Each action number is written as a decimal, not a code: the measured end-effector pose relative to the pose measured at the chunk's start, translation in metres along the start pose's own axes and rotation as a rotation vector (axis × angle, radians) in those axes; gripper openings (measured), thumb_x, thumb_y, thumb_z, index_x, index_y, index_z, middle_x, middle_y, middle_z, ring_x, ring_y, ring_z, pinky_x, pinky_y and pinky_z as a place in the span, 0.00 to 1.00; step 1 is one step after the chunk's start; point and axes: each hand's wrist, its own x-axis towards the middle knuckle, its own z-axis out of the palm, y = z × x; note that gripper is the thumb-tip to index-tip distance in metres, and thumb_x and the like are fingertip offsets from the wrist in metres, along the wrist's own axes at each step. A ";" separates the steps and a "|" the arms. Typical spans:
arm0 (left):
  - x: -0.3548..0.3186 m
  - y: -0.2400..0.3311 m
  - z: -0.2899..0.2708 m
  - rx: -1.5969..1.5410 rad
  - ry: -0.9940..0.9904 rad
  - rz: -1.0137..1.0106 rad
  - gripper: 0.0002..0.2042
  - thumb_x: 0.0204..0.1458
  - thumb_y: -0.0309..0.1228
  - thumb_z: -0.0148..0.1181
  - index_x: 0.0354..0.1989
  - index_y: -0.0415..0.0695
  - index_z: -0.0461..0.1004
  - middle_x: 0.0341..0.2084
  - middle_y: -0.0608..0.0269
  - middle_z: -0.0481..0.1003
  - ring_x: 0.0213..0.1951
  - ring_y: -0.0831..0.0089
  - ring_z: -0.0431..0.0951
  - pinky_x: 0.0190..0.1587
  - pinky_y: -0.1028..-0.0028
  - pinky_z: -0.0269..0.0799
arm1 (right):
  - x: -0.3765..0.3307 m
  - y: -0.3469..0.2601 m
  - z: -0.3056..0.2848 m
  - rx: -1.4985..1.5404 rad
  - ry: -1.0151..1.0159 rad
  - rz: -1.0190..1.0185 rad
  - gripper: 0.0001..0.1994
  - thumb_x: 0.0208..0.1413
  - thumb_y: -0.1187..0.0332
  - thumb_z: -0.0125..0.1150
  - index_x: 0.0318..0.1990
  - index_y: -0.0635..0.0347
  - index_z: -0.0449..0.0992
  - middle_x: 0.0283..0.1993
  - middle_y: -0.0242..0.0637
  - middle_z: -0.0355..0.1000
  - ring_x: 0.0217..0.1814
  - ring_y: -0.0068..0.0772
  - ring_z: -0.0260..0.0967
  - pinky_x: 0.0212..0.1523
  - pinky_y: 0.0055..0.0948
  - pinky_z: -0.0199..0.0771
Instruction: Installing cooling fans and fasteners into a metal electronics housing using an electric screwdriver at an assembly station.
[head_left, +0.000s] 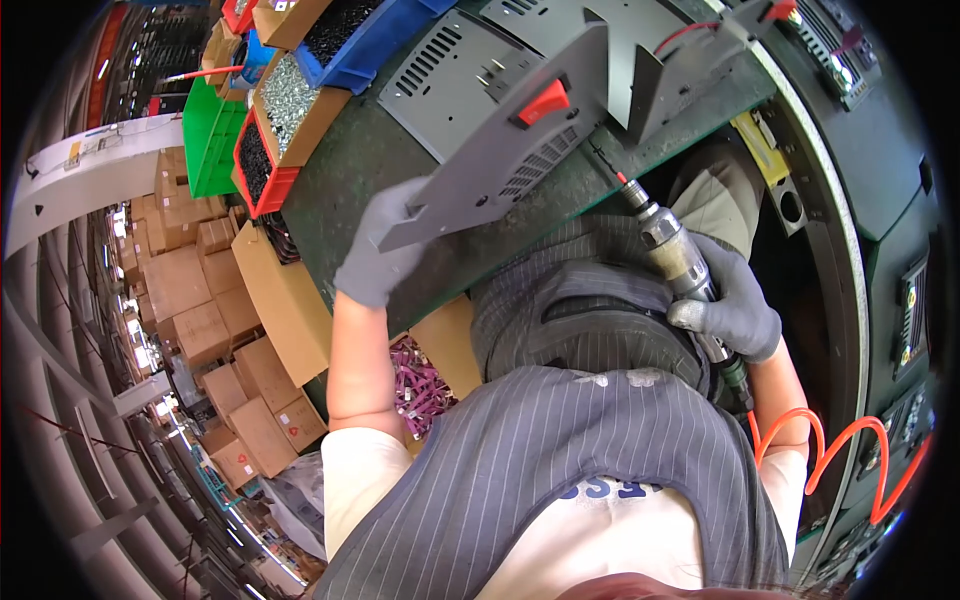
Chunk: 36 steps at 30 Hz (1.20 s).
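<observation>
In a grey glove, my left hand (390,240) grips the lower left end of a dark grey metal panel (480,150). The panel is tilted up off the bench and has slots and a red rocker switch (544,103). My right hand (735,305), also gloved, is wrapped round a pneumatic screwdriver (675,250). The screwdriver's bit points up and left toward the bench edge, near the panel's right side but apart from it. An orange coiled air hose (830,450) runs from the tool's rear end. My left fingertips are partly hidden behind the panel.
More slotted grey panels (450,75) lie on the dark green bench (340,190). At the left stand a box of silvery screws (290,105), a red bin of black screws (255,165), a blue bin (370,50) and a green bin (205,140). A conveyor frame (835,220) runs along the right.
</observation>
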 end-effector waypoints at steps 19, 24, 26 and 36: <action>0.097 -0.001 0.029 -0.176 -0.253 0.166 0.13 0.56 0.34 0.55 0.40 0.35 0.75 0.30 0.66 0.76 0.34 0.82 0.71 0.39 0.77 0.69 | 0.023 -0.017 -0.004 -0.152 0.001 0.036 0.38 0.36 0.53 0.74 0.53 0.68 0.66 0.42 0.41 0.71 0.43 0.30 0.68 0.48 0.29 0.66; 0.099 0.001 0.009 -0.156 -0.206 0.188 0.13 0.53 0.35 0.59 0.41 0.38 0.76 0.31 0.65 0.77 0.34 0.82 0.72 0.40 0.76 0.70 | 0.015 -0.022 -0.008 -0.271 -0.015 0.012 0.40 0.34 0.51 0.74 0.54 0.68 0.66 0.42 0.41 0.71 0.44 0.30 0.68 0.49 0.30 0.66; 0.117 0.004 -0.016 0.001 -0.025 0.284 0.13 0.54 0.34 0.58 0.44 0.39 0.75 0.35 0.64 0.77 0.38 0.80 0.73 0.43 0.76 0.70 | 0.008 -0.015 -0.007 -0.214 0.014 0.055 0.42 0.33 0.49 0.74 0.54 0.68 0.66 0.43 0.40 0.71 0.45 0.29 0.67 0.50 0.30 0.65; 0.207 -0.015 -0.095 1.025 0.437 0.210 0.35 0.54 0.62 0.36 0.57 0.44 0.65 0.47 0.48 0.71 0.52 0.54 0.69 0.54 0.58 0.64 | -0.006 0.004 0.009 -0.050 0.109 0.174 0.40 0.33 0.57 0.75 0.56 0.68 0.65 0.45 0.36 0.70 0.48 0.27 0.65 0.53 0.28 0.62</action>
